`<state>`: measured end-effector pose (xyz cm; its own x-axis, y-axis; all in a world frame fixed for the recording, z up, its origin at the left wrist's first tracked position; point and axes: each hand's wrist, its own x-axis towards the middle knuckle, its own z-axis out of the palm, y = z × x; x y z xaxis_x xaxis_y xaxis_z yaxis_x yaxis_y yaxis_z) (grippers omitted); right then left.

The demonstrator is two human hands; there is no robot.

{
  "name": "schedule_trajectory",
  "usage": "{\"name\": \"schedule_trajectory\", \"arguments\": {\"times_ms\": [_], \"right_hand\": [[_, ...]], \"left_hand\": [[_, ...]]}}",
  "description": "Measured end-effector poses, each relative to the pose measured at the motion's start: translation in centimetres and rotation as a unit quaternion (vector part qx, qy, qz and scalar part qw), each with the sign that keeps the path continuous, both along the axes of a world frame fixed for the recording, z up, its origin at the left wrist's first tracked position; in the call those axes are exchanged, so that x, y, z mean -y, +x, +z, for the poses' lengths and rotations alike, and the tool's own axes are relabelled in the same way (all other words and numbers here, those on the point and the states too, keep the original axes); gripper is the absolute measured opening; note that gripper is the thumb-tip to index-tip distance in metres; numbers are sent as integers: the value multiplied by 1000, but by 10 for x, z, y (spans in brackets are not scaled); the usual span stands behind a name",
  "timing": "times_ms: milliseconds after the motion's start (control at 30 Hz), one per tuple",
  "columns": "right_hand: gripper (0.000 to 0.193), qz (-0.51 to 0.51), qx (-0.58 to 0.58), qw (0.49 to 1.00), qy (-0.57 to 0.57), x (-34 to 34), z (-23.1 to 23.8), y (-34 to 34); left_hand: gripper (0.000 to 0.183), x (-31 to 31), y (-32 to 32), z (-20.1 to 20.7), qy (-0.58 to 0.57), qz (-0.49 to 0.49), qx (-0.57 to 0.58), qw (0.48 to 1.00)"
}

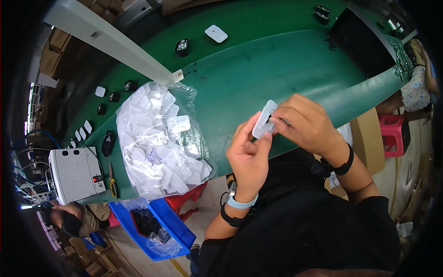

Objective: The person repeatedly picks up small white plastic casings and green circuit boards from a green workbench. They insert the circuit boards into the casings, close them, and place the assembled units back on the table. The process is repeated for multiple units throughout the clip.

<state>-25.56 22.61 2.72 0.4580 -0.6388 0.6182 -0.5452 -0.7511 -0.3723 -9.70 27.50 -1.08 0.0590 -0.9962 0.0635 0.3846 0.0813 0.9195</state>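
Note:
My left hand (251, 157) holds a white plastic cover (261, 128), rectangular with rounded corners, tilted up above the green table. The fingers of my right hand (304, 121) are pinched together against the cover's face. Something small and dark shows at those fingertips, too hidden to name. Left of my hands lies a large clear plastic bag (152, 159) full of similar white covers. One loose white cover (179, 123) rests at the bag's right side.
On the green table (230, 78), a grey post (115, 48) stands behind the bag. Pliers (112, 181) lie beside a white machine (74, 173). Black cases (182, 47) and a white cover (216, 33) sit farther back. A blue bin (184, 236) stands below; other people are nearby.

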Motion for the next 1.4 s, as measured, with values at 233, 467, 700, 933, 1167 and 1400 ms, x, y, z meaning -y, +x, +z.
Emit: {"name": "schedule_trajectory", "arguments": {"times_ms": [233,467,700,933,1167,1400], "right_hand": [[20,-23,-9,1000,7,-8,4,5],[18,-20,10,998,50,-8,3,4],[19,-4,200,908,367,4,1,-5],[25,70,286,810,507,3,-13,10],[52,278,339,767,469,20,-23,46],[77,337,371,655,565,54,-44,85]], "left_hand": [[42,-8,2,2,3,24,43,999],[38,-6,3,-5,0,7,25,1000],[36,-2,4,-7,40,-31,-65,997],[26,5,14,-5,115,-16,-76,990],[23,4,52,5,170,-34,-208,963],[32,8,91,30,173,-68,-220,958]]}}
